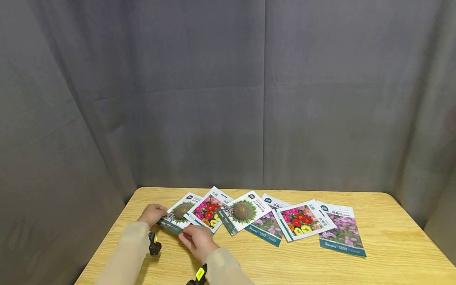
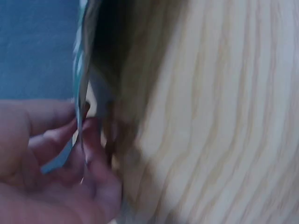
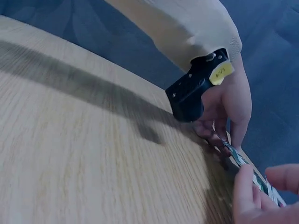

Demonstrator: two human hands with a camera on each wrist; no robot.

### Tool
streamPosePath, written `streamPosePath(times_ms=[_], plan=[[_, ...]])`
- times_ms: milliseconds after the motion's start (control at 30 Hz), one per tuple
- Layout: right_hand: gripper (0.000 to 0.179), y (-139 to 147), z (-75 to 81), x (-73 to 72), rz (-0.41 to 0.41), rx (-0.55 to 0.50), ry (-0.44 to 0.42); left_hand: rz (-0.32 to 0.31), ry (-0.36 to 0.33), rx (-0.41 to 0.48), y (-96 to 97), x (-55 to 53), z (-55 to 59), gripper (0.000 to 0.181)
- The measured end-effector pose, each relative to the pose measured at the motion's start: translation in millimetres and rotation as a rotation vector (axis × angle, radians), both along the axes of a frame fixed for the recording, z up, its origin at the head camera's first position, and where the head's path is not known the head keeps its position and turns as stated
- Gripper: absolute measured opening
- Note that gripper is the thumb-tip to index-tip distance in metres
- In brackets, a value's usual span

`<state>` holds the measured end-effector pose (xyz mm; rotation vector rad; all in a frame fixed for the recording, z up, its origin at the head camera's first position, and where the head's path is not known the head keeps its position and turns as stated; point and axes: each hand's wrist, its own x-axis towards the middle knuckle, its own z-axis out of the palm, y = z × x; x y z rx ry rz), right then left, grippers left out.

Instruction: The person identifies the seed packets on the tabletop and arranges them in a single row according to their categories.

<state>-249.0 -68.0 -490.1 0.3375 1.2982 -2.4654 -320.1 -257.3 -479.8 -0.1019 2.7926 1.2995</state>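
Observation:
At the left end of a row lies a seed packet (image 1: 180, 211) with a spiky brown-and-green flower picture. My left hand (image 1: 153, 214) pinches its left edge between thumb and fingers; the left wrist view shows the packet edge-on in that hand (image 2: 56, 158). At the lower right corner of the same packet, my right hand (image 1: 200, 241) holds the edge, with thumb and fingers (image 3: 244, 189) on either side of it in the right wrist view. Touching its right side is a packet with red, pink and yellow flowers (image 1: 210, 209), partly over it.
Further right, another spiky-flower packet (image 1: 244, 211) overlaps a purple-flower packet (image 1: 265, 227). Beyond them lie a second colourful-flower packet (image 1: 303, 219) and a second purple-flower packet (image 1: 342, 227). All rest on a wooden table (image 1: 306, 265) in front of a grey curtain (image 1: 213, 118).

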Motion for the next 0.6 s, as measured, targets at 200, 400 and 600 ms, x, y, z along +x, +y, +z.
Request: streamPosePath(times_ms=[200, 400, 600], plan=[[0.026, -2, -3.3, 2.3, -0.064, 0.113, 0.04, -0.077, -0.1, 0.215, -15.6, 6.4, -1.1, 0.033], [0.031, -1, -8.0, 2.9, -0.058, 0.154, 0.033, -0.088, -0.13, 0.313, -24.1, 14.1, -5.5, 0.033], [0.035, 0, -6.2, 3.9, -0.046, 0.145, 0.033, -0.099, -0.158, 0.352, -33.7, 21.4, -6.3, 0.036]])
